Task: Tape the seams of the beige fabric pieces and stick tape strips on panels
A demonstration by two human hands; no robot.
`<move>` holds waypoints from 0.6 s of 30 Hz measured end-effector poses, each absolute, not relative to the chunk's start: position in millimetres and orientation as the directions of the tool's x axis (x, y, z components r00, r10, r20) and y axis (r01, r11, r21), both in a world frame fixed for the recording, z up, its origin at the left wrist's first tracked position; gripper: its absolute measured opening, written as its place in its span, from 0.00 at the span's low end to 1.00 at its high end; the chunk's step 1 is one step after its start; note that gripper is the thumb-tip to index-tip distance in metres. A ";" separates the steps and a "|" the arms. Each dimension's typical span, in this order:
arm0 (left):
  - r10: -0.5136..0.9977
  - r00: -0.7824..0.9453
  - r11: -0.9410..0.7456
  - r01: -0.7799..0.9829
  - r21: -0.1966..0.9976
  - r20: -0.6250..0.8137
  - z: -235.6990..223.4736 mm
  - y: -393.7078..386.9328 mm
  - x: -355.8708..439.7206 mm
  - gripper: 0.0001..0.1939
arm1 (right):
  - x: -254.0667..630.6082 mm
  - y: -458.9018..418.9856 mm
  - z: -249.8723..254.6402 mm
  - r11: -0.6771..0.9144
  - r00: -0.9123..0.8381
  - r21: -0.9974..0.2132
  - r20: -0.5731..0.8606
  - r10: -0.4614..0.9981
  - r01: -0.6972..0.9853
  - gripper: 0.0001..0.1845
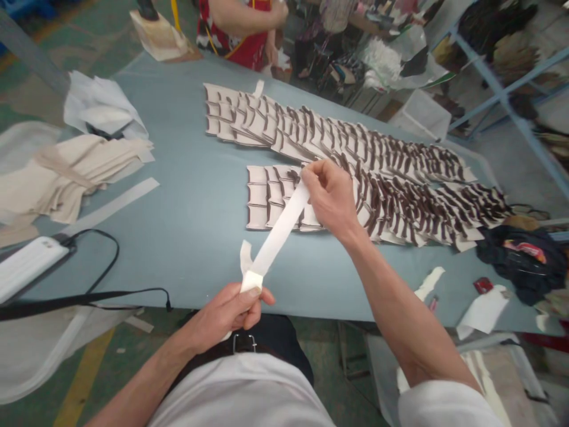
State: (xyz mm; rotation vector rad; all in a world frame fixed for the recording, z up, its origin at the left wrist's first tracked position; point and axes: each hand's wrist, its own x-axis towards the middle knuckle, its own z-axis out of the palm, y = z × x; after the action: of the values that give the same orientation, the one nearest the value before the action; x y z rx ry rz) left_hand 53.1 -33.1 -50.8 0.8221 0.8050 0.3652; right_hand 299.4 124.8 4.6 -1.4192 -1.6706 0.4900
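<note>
A white strip (281, 230) stretches slantwise between my two hands above the near table edge. My left hand (237, 308) is closed on its lower end, where a folded pale piece and a short curled tail stick out. The fingers of my right hand (331, 193) pinch the upper end. Just beneath the right hand lies the nearer row of overlapping cream pieces with dark brown edges (391, 207). A second, similar row (329, 136) runs alongside it, farther back.
Bundled cream fabric pieces (66, 172), a loose white strip (118, 204) and a white power strip (33, 267) with black cable are at the left. Dark cloth (518, 261) and white scraps (483, 311) lie right. A person in a red apron (242, 41) stands across the table (178, 249).
</note>
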 end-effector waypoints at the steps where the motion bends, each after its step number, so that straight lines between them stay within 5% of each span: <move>1: 0.564 0.660 0.653 0.011 0.758 -0.496 -49.9 -32.0 53.7 0.31 | 303.0 124.0 2.7 0.275 0.029 -0.733 0.372 0.928 0.622 0.07; 6: 0.600 0.644 0.634 -0.020 0.773 -0.476 -38.8 -28.2 64.8 0.30 | 330.1 132.4 -12.6 0.201 0.131 -0.677 0.405 0.905 0.708 0.06; 11: 0.514 0.670 0.656 0.094 0.749 -0.535 -35.6 -36.8 75.4 0.32 | 386.2 144.6 -13.0 0.048 0.375 -0.744 0.390 0.841 0.667 0.08; 18: 0.706 0.360 0.622 0.097 0.777 -0.610 -61.7 -22.4 85.2 0.33 | 469.3 99.8 16.1 -0.014 0.427 -0.884 0.212 0.879 0.467 0.10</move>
State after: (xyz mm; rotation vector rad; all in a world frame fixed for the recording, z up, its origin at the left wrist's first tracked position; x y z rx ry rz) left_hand 85.2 -22.4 -61.7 0.8398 1.1579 0.4590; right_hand 469.3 99.8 16.1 -1.6485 -1.1942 0.4991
